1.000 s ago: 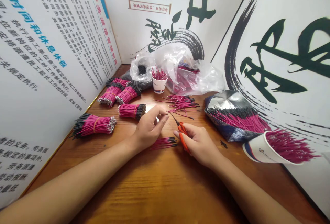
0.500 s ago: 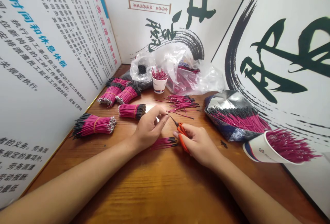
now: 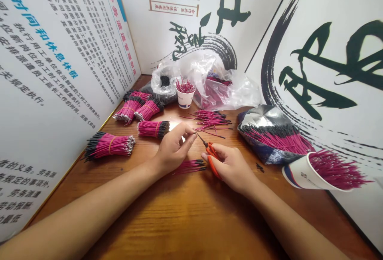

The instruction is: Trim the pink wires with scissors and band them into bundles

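My left hand [image 3: 176, 144] is closed in a pinch, thumb against forefinger, on what looks like a thin wire. Only a small dark end shows at the fingertips; the rest is hidden in the hand. My right hand [image 3: 230, 166] grips the orange handles of a pair of scissors [image 3: 211, 153]. Their narrow dark blades point up and left, with the tip right at my left fingertips. Beneath and between the hands lies a small row of pink wires [image 3: 191, 166] with black ends. Beyond them is a loose pile of similar wires [image 3: 211, 120].
Banded wire bundles [image 3: 110, 145] lie on the left. A paper cup [image 3: 184, 99] of wires stands at the back beside clear plastic bags [image 3: 233, 92]. To the right are an open foil bag [image 3: 269, 132] of wires, a tipped paper cup [image 3: 299, 174] and small black bits [image 3: 259, 167]. Printed panels enclose the table.
Almost nothing differs. The right hand and scissors have shifted very slightly, and the blade tip remains at the left fingertips.
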Motion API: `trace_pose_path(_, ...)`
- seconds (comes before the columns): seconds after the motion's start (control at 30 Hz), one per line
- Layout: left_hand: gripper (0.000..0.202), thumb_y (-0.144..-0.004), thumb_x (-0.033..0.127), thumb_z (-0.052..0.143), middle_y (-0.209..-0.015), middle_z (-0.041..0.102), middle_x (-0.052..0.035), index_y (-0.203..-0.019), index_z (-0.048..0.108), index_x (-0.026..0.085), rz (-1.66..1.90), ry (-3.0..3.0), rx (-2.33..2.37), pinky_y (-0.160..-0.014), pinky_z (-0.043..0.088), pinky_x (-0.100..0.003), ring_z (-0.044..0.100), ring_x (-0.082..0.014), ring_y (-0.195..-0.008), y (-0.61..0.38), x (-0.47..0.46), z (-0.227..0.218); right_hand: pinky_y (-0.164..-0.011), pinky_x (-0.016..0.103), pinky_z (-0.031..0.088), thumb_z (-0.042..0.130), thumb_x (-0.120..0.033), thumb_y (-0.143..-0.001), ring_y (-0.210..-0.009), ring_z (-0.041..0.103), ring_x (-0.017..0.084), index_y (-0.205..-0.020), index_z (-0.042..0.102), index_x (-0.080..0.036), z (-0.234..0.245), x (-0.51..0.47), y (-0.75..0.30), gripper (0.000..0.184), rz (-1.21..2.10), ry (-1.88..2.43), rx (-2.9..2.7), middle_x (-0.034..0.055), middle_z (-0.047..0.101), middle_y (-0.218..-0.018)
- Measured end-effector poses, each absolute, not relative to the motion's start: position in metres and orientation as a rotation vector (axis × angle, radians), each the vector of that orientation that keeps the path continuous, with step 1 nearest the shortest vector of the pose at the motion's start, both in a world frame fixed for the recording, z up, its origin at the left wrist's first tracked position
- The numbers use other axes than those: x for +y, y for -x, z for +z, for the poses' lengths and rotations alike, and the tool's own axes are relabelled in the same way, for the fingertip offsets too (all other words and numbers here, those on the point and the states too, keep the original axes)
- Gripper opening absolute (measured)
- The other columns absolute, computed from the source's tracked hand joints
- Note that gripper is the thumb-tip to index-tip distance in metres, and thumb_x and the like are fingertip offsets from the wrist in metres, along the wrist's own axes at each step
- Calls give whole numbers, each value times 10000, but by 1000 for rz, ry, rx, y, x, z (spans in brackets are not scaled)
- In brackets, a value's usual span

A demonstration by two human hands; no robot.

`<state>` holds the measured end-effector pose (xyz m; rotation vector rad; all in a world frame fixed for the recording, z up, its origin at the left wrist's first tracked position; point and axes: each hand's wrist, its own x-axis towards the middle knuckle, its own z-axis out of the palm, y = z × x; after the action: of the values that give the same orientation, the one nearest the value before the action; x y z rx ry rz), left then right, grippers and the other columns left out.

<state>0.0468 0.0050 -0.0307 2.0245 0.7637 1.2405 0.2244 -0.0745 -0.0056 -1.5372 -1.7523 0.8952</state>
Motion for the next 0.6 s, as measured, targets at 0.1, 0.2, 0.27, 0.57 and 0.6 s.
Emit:
trace_pose_path(0.1,98,-943,240,533,-768,526,15,-865,539,181,1239,-2026,769,-605,392,-232,477,-95,-674,-47,5,-31,-515,233,269,546,-349,-920,-547,376,98,-638,422,-196,-7,-74,-225,344,909,1542,-1747,-57,414,-557)
trace_pose_path(0.2,95,-943,236,535,-766,526,17,-864,539,182,1240,-2034,769,-610,394,-231,480,-96,-678,-46,5,-31,-519,230,276,548,-330,-918,-548,382,97,-641,426,-196,-7,-73,-226,332,911,1529,-1737,-56,428,-563)
trace_pose_path(0.27,97,-947,234,529,-769,527,16,-865,539,183,1236,-2037,760,-614,397,-229,485,-98,-685,-46,5,-30,-520,229,277,558,-324,-910,-555,374,97,-643,432,-195,-6,-73,-227,322,894,1522,-1729,-55,422,-572)
trace_pose_path(0.57,89,-957,237,512,-815,544,3,-891,542,186,1246,-2055,731,-654,425,-233,508,-110,-741,-46,6,-31,-515,230,277,569,-313,-889,-553,373,100,-646,465,-189,-3,-72,-226,292,856,1521,-1756,-46,444,-570)
trace_pose_path(0.6,95,-958,240,512,-812,542,2,-886,540,185,1245,-2060,730,-653,425,-234,507,-111,-739,-46,6,-31,-517,229,280,568,-309,-887,-553,377,101,-648,471,-189,-3,-72,-226,285,858,1523,-1759,-45,449,-570)
